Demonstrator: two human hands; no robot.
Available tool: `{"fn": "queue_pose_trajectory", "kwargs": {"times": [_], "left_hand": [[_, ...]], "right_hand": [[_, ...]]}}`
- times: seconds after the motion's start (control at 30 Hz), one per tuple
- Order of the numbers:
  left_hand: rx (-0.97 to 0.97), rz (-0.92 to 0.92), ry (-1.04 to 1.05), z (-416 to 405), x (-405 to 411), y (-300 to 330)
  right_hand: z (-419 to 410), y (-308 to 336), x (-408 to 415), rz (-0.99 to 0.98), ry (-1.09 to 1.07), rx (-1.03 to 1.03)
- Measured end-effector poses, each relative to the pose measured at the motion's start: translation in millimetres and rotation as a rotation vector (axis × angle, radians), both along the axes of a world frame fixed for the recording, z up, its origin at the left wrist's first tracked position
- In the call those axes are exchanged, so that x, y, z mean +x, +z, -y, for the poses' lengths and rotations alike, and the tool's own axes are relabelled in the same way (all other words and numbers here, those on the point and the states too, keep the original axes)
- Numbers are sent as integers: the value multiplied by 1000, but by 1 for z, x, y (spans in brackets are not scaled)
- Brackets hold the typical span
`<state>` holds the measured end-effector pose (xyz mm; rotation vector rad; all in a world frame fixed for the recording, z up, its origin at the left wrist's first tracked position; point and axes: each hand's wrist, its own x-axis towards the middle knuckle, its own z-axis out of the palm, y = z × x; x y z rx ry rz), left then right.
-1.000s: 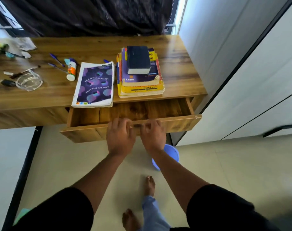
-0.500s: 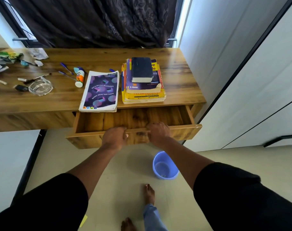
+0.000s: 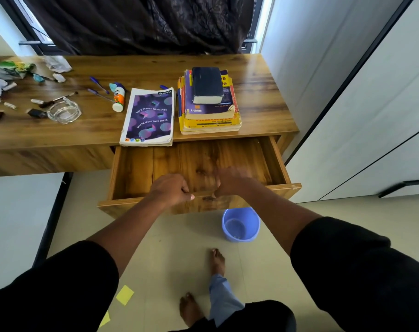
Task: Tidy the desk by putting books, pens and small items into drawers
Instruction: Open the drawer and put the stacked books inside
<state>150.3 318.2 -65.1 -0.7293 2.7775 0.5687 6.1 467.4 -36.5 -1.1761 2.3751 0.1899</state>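
A wooden drawer (image 3: 132,173) stands pulled far out of the desk (image 3: 258,99), and its inside is bare. My left hand (image 3: 169,189) and my right hand (image 3: 230,182) both grip the drawer's front edge, side by side. On the desk just above lie a purple notebook (image 3: 148,116) and a stack of books (image 3: 209,104) topped by a dark thick book. Blue pens (image 3: 98,85), a glue bottle (image 3: 118,98) and a glass ashtray (image 3: 63,112) sit further left.
Small items and crumpled paper (image 3: 57,63) litter the desk's left end. A blue bucket (image 3: 240,224) stands on the floor under the drawer front, near my bare feet. White cabinet doors close off the right side. A dark curtain hangs behind.
Both hands have pulled the drawer further out, so much more of its bare inside shows. The view has shifted back from the desk.
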Motion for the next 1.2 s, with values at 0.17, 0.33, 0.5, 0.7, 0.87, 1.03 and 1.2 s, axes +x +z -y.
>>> {"fn": "queue_pose_trajectory", "kwargs": {"times": [0.17,0.33,0.5,0.7,0.87,1.03,1.2], "left_hand": [[51,61,-61,-4,9,-1],[60,82,-105,-11,18,-2],[92,95,-114,-18,26,-2],[156,149,-131,-20,30,-3],[333,303,-154,-7,22,5],[525,177,-6,14,-6,15],[388,-205,197,45,-50,44]], "right_hand": [[-9,2,10,3,21,41],[-22,-1,19,28,20,49],[-35,-7,25,45,9,39],[-41,-10,30,65,32,66],[-33,-1,22,167,34,159],[-16,13,-7,356,-156,19],[20,31,-62,173,-401,-373]]}}
